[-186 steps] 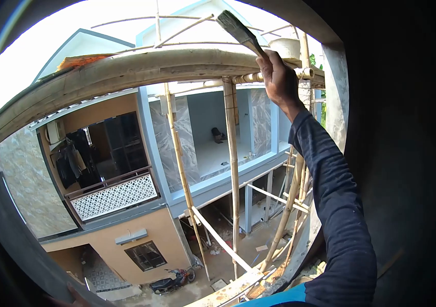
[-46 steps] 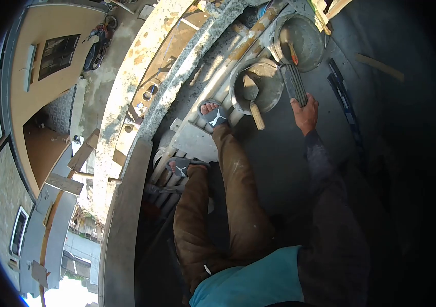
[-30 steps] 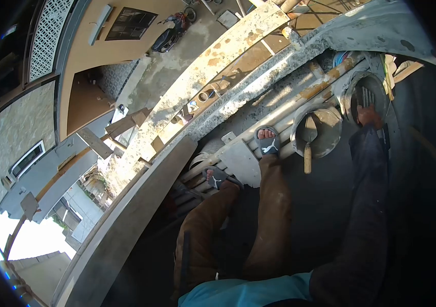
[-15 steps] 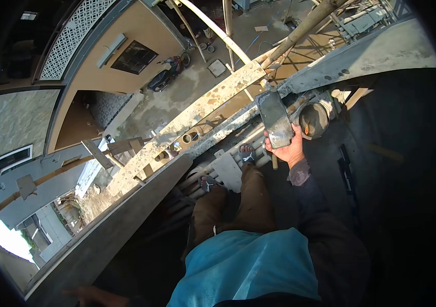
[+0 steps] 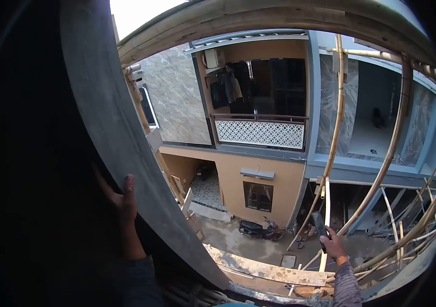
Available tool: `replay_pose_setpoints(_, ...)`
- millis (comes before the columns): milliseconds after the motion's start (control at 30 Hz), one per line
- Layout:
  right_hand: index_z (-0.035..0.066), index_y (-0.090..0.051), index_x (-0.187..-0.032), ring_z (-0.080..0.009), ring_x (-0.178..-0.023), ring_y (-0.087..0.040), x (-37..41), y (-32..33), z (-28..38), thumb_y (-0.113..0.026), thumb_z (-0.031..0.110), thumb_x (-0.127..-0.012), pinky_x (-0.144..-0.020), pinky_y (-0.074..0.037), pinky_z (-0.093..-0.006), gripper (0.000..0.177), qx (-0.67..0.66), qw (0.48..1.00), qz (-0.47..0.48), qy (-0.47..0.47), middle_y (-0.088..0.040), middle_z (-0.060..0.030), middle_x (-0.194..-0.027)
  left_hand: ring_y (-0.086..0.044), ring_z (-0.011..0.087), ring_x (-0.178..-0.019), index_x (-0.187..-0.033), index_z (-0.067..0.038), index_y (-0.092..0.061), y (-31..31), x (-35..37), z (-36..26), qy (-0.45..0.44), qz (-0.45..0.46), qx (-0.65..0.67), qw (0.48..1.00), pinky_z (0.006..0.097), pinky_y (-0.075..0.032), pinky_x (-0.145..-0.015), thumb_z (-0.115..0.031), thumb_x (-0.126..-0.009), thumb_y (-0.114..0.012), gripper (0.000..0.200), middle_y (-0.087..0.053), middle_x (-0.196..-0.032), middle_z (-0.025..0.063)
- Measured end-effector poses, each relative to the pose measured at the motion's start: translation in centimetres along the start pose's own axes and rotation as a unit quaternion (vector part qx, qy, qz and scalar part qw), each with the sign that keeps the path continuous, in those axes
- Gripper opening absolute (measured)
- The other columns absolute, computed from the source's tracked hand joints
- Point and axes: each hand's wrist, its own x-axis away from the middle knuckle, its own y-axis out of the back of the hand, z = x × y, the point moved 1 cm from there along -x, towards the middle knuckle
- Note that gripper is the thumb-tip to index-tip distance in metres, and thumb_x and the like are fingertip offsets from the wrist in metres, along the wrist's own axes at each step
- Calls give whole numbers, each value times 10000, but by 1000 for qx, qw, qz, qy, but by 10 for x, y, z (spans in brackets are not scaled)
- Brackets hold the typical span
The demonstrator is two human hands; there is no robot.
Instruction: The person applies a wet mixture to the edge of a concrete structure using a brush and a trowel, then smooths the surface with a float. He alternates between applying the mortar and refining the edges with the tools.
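My right hand (image 5: pixel 334 245) is closed around a cement-smeared plastering float (image 5: pixel 320 226), held out at the lower right and seen nearly edge-on. The float's handle is hidden by my fingers. At the left, my left hand (image 5: pixel 126 200) is open against the grey plastered edge of the wall opening (image 5: pixel 113 110). Its thumb points up along the lit face, while the other fingers reach into the dark side.
A splattered plank (image 5: pixel 264 267) runs below the opening. Bamboo poles (image 5: pixel 336 123) stand outside at the right, and a thick bamboo beam (image 5: pixel 259 13) crosses overhead. Down in the yard a motorbike (image 5: pixel 259 229) is parked before the opposite house.
The view has swung up from my feet to the house opposite. My left hand has come up from beside my body to the wall edge. The float now shows edge-on instead of its broad face.
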Motion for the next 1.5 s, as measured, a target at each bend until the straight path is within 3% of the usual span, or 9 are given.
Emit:
replay_pose_setpoints(100,25,-352,-1425,-124,-1025,-522,-59,8,129,-512,199,-932,-917,-420,-267,547,-153,972,67,166,-544,-64,-1162,-246,381,-1379,-1467,21,-170,-6,-4,2,1,-18,-26,1000,454,-216,-1121,-296,-839,-676,867,-246,-1474,269)
replay_pose_setpoints(200,11,-292,-1430,-109,-1048,-492,-86,9,272,-527,365,-961,-960,-376,-246,633,-228,941,101,229,-520,-40,-1185,-246,374,-1380,-1464,36,-164,-9,1,-5,17,-18,119,993,445,-214,-1123,-240,-856,-661,832,-250,-1473,269)
replay_pose_setpoints(300,10,-342,-1381,-154,-1225,-474,-112,-8,411,-528,423,-951,-1030,-380,-320,624,-341,861,177,335,-531,-74,-1262,-284,349,-1359,-1461,41,-168,-10,2,7,0,-20,115,993,431,-235,-1114,-217,-877,-642,796,-275,-1462,257)
replay_pose_setpoints(567,58,-419,-1301,-266,-1097,-570,-122,-75,704,-449,533,-937,-919,-477,-471,599,-413,697,331,485,-544,-133,-1235,-281,347,-1365,-1437,78,-211,-11,2,-1,-35,-31,110,993,406,-214,-1123,-213,-877,-650,770,-287,-1457,269)
replay_pose_setpoints(867,30,-463,-1305,-273,-1042,-604,-104,-108,757,-300,483,-989,-890,-496,-416,575,-437,651,336,522,-579,-186,-1213,-198,382,-1397,-1441,95,-143,-9,3,9,-72,14,80,994,434,-178,-1138,-203,-890,-639,799,-207,-1478,300)
replay_pose_setpoints(933,98,-569,-1072,-259,-795,-656,-92,-110,758,-410,424,-975,-653,-527,-402,376,-493,580,451,466,-665,-103,-905,-174,392,-1401,-1440,93,-144,-9,5,12,-68,23,92,993,443,-179,-1138,-202,-896,-635,790,-197,-1475,304)
replay_pose_setpoints(1133,72,-564,-1130,-222,-854,-615,-85,-99,770,-370,479,-971,-722,-497,-386,479,-555,591,392,435,-637,-92,-984,-169,395,-1402,-1442,83,-150,-12,5,13,-74,17,114,991,448,-190,-1136,-199,-900,-629,776,-190,-1480,295)
replay_pose_setpoints(1333,88,-579,-1002,-198,-714,-611,-108,-19,785,-434,436,-958,-582,-497,-350,380,-429,470,503,585,-617,-78,-830,-187,385,-1402,-1441,75,-175,-7,2,7,-87,9,73,994,440,-186,-1138,-187,-892,-639,766,-233,-1471,286)
replay_pose_setpoints(1500,55,-598,-970,-208,-634,-611,-106,26,753,-439,395,-954,-522,-504,-348,375,-461,487,200,714,-624,-83,-807,-201,370,-1402,-1439,76,-187,-11,4,8,-80,-3,93,992,432,-163,-1143,-170,-883,-648,763,-241,-1477,271)
